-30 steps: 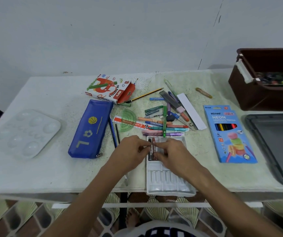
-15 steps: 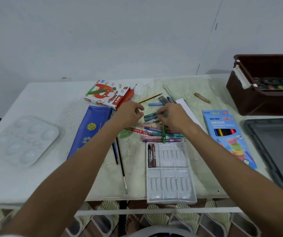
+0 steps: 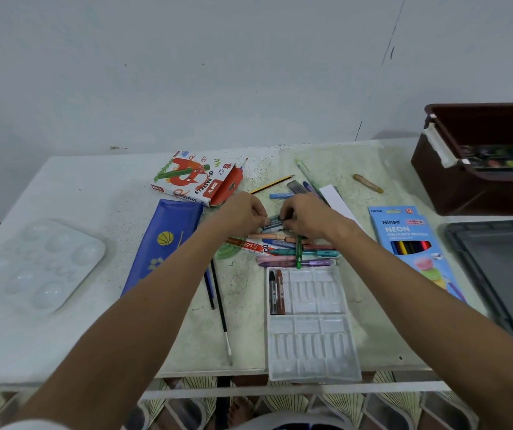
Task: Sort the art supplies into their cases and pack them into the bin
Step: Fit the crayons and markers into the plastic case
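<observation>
My left hand (image 3: 244, 214) and my right hand (image 3: 306, 215) meet over a pile of loose pastels and pens (image 3: 292, 248) at the table's middle. Both pinch a small bunch of dark green and blue oil pastels (image 3: 273, 223) between them. Nearer to me lies the white pastel tray (image 3: 309, 330) with a black and a brown pastel (image 3: 276, 293) in its far-left slots. The oil pastel box (image 3: 194, 180) stands open behind my left hand. A blue pencil case (image 3: 163, 243) lies to the left, and the brown bin (image 3: 481, 159) sits at the far right.
A white paint palette (image 3: 39, 265) lies at the left. A blue box of neon coloured pencils (image 3: 413, 243) and a grey lid (image 3: 503, 274) lie at the right. Two thin brushes (image 3: 219, 299) point toward me. A tan crayon (image 3: 367, 183) lies near the bin.
Both hands left the white tray, where two pastels now lie, and reached forward to the pile. They have closed together on a bunch of pastels there.
</observation>
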A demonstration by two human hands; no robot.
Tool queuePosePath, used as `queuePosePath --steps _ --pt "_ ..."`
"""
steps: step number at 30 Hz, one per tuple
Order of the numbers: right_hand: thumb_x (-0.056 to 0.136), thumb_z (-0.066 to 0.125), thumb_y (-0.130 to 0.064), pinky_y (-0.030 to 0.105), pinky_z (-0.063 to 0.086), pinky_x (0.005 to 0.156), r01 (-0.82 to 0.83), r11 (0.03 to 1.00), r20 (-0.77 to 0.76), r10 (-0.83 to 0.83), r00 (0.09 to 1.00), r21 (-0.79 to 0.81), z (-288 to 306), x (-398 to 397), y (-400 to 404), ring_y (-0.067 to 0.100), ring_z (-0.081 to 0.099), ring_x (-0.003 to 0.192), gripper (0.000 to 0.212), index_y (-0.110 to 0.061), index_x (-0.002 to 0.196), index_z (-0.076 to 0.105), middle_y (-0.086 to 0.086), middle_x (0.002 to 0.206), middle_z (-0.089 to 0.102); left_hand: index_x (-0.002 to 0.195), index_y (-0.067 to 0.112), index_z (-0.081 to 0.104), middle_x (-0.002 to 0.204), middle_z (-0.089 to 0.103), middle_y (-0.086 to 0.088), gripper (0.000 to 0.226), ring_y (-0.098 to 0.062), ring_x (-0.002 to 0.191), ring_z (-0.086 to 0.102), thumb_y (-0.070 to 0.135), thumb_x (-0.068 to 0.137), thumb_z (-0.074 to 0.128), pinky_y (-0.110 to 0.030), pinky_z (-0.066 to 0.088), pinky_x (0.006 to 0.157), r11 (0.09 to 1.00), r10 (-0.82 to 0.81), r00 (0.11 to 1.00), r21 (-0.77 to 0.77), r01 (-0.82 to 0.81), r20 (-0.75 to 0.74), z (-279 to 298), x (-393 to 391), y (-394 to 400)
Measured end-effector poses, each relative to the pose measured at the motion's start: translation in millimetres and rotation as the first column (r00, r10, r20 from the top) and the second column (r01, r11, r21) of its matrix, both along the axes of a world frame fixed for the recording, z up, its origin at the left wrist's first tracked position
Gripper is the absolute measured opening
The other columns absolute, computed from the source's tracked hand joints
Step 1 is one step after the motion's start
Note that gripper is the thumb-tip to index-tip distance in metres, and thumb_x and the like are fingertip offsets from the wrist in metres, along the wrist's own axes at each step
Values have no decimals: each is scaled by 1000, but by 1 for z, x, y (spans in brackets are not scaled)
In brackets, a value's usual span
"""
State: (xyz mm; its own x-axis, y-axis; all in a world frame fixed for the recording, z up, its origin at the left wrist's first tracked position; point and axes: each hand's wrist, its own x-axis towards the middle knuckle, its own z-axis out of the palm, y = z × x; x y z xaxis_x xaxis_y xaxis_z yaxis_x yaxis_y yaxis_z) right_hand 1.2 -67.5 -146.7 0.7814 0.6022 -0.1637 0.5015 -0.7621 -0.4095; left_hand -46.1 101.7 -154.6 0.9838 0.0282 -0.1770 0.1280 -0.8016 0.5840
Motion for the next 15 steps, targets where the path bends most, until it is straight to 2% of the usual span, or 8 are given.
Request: queuePosePath --steps 4,7,10,12,15 --pt "85 68 -17 25 48 82 -4 1000 -39 5 999 30 0 0 -4 16 61 92 20 -13 105 70 2 105 68 103 11 71 79 66 2 22 -7 67 59 22 84 69 -18 42 59 997 74 995 -38 -72 62 -2 -14 2" --pt "87 67 -18 23 45 79 6 997 -65 -1 998 82 2 -5 -8 13 60 92 18 -12 103 71 0 104 69 99 13 72 77 64 6 20 -5 67 57 21 82 68 -17 43 59 989 142 981 -64 -135 128 2 -34 -1" --pt "88 66 -18 21 43 77 76 971 -100 -54 994 226 11 -18 -21 10 58 86 17 -12 103 70 -2 100 65 95 17 72 76 66 6 16 -8 71 61 25 82 68 -23 50 66 970 226 960 -131 -206 162 4 -59 -9" --pt "88 67 -18 22 45 75 127 934 -124 -89 988 335 19 -30 -34 9 59 81 16 -14 103 71 -4 96 65 93 20 71 72 66 6 12 -7 67 60 25 83 69 -24 51 66 944 286 943 -220 -246 173 6 -80 -16" --pt "86 68 -17 35 56 80 255 819 -302 -105 947 515 29 -52 -55 23 66 87 14 -20 99 72 10 92 71 89 24 69 68 65 5 5 -4 59 55 23 84 69 -22 48 60 923 315 931 -290 -254 187 7 -113 -33"
